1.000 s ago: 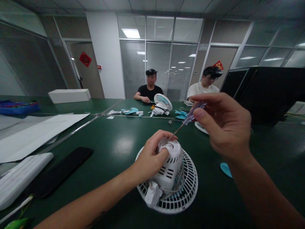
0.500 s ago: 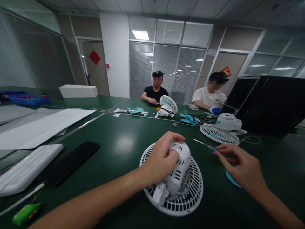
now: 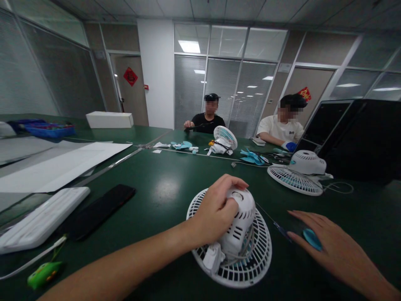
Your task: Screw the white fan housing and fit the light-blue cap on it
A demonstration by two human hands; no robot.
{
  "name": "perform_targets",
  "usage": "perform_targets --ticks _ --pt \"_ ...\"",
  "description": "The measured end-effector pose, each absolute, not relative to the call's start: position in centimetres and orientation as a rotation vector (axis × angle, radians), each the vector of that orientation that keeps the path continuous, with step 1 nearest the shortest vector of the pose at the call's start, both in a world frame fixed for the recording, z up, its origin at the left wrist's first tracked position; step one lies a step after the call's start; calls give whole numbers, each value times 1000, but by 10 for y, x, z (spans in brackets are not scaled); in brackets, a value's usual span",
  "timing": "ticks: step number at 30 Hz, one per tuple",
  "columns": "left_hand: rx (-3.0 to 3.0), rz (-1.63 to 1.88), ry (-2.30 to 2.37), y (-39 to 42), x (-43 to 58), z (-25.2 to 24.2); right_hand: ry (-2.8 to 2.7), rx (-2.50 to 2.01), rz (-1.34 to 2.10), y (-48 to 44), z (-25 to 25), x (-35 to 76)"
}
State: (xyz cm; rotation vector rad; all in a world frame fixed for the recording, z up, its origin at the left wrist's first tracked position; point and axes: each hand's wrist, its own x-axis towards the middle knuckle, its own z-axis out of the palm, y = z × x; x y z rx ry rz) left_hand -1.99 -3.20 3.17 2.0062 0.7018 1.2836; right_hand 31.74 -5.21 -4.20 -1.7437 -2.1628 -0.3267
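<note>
A white fan (image 3: 246,205) lies face down on the green table, its motor housing upward and its cord bundled against it. My left hand (image 3: 221,211) is closed over the top of the housing, thumb on the near side. Right of the fan's grille, a thin screwdriver (image 3: 281,231) rests on the table with its shaft towards the fan. My right hand (image 3: 328,242) is open, fingers stretched out, the thumb near the screwdriver's handle. Between that thumb and fingers a light-blue round piece (image 3: 312,239) shows on the table.
Another fan (image 3: 297,179) lies face down at right, by a large black box (image 3: 360,138). Across the table sit two people, with a fan (image 3: 224,140) and blue blades (image 3: 253,156) before them. At left are a black phone (image 3: 105,211), a white power strip (image 3: 46,217) and paper sheets (image 3: 69,163).
My right hand has let go of the screwdriver, which is now down on the table, and its fingers have opened. The left hand stays on the fan. The view has shifted slightly.
</note>
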Motion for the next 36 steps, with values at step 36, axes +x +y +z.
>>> perform_targets --ticks 36 --pt "2247 1102 811 -33 -22 28 -2386 -855 227 -33 85 168"
